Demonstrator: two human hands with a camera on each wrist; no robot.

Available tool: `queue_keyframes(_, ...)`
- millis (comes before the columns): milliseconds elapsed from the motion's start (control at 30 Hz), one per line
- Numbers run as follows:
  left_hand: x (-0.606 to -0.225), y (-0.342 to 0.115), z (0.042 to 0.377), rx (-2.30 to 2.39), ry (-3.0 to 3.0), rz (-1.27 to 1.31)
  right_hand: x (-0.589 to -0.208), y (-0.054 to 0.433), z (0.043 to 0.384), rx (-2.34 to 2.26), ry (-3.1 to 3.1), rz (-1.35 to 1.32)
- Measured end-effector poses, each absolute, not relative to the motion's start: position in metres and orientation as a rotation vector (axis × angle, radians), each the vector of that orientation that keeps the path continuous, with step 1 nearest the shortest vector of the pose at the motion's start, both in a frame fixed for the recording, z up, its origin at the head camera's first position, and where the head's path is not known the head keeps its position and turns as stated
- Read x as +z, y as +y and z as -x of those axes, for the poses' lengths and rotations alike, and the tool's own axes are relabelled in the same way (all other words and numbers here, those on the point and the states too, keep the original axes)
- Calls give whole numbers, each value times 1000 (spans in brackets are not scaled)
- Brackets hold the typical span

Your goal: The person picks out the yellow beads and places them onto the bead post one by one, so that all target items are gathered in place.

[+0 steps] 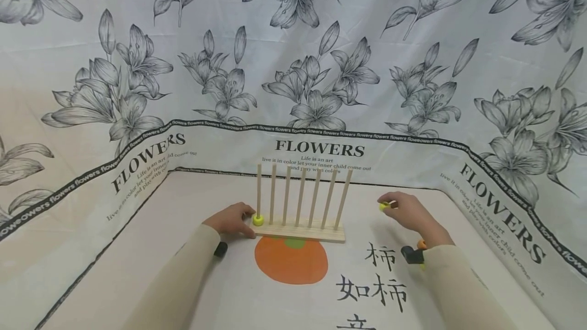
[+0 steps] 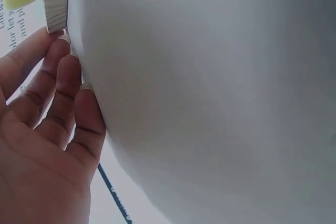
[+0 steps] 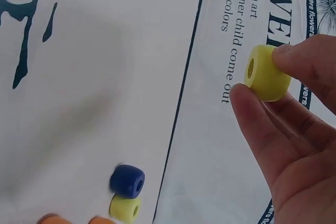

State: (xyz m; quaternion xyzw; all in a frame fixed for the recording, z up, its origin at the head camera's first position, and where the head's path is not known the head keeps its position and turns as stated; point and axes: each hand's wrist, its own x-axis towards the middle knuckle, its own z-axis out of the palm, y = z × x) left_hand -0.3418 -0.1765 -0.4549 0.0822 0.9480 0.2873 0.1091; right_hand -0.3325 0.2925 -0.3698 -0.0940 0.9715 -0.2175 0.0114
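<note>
A wooden peg rack [image 1: 300, 230] with several upright dowels stands mid-table. A yellow bead [image 1: 258, 220] sits at the foot of its leftmost dowel. My left hand [image 1: 231, 218] holds the left end of the rack's base, its fingertips right at the wood's edge in the left wrist view. To the right of the rack, raised over the table, my right hand [image 1: 408, 210] pinches another yellow bead [image 3: 269, 73] between thumb and fingers. The bead's hole faces sideways, away from the palm.
Below the right hand, loose beads lie on the cloth: a blue bead [image 3: 127, 181] touching a yellow bead [image 3: 125, 208], with orange beads [image 3: 55, 219] nearby. A printed orange persimmon [image 1: 291, 261] and black characters [image 1: 380, 256] mark the cloth. Flower-printed fabric [image 1: 316, 90] rises behind and at both sides.
</note>
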Motion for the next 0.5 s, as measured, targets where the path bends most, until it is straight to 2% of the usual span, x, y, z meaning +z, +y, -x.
queue_keyframes(500,-456,-174,344,831,2798,-229,-354,280,335,-714,3092,343)
